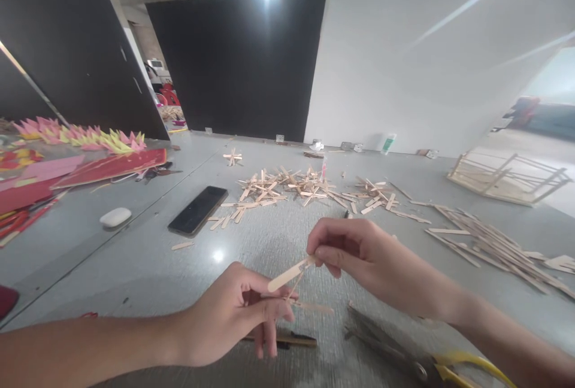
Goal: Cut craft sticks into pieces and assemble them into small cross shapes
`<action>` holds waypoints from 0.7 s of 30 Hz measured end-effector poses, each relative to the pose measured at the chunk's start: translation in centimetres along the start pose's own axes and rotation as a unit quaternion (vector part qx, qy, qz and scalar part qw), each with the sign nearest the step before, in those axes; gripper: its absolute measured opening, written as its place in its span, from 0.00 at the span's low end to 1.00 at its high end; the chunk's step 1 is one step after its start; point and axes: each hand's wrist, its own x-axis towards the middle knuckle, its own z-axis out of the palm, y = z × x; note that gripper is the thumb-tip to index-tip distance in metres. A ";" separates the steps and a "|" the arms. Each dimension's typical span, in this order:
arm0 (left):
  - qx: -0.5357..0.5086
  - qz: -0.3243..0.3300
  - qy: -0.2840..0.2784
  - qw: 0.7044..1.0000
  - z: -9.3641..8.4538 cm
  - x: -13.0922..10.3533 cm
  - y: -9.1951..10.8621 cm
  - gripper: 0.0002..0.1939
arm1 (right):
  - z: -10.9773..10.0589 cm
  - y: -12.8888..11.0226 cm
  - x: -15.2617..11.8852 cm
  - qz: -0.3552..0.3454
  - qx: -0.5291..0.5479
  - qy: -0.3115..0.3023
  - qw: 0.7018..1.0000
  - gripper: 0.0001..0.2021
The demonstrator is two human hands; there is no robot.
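My right hand [354,247] pinches the end of a flat wooden craft stick [286,275], which slants down towards my left hand. Thin wooden pieces [318,307] stick out from the closed fingers of my left hand [238,313]; how they are joined is hard to make out. The two hands are close together above the grey table, and the pieces overlap between them. Beneath my left fingers lies a narrow brown tool with a dark tip [299,339]. Large shears with yellow handles [395,349] rest below my right forearm.
Piles of short craft sticks [263,187] lie beyond my hands, with long strips [494,241] at right near a small stick frame [507,178]. A phone [198,210], a white case [115,217] and pink-yellow folded paper [81,136] are at left. Upright panels [242,64] stand behind.
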 end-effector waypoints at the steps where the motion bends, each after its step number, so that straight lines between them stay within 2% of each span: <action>1: 0.003 0.001 0.001 1.000 -0.1 0.0 0.0 0.21 | 0.0 -0.1 -0.1 0.001 -0.001 -0.001 1.000 0.09; 7: 0.039 -0.002 0.003 0.999 -0.3 -0.2 -0.2 0.21 | 0.2 -0.6 -0.2 0.016 -0.010 -0.041 0.999 0.10; 11: 0.034 -0.016 -0.007 0.999 -0.1 -0.4 0.3 0.20 | 0.9 -0.4 0.0 0.031 -0.007 -0.081 0.996 0.09; 16: -0.027 -0.044 -0.010 0.999 0.4 -0.7 0.7 0.17 | 1.9 0.1 0.5 0.019 0.018 -0.099 0.995 0.10; 19: -0.086 -0.019 0.019 0.996 0.4 -0.8 0.4 0.13 | 2.2 0.2 0.8 0.009 0.040 -0.084 0.996 0.10; 21: -0.110 0.002 0.035 0.993 0.4 -0.8 0.2 0.16 | 2.3 0.2 0.9 0.011 0.049 -0.082 0.995 0.10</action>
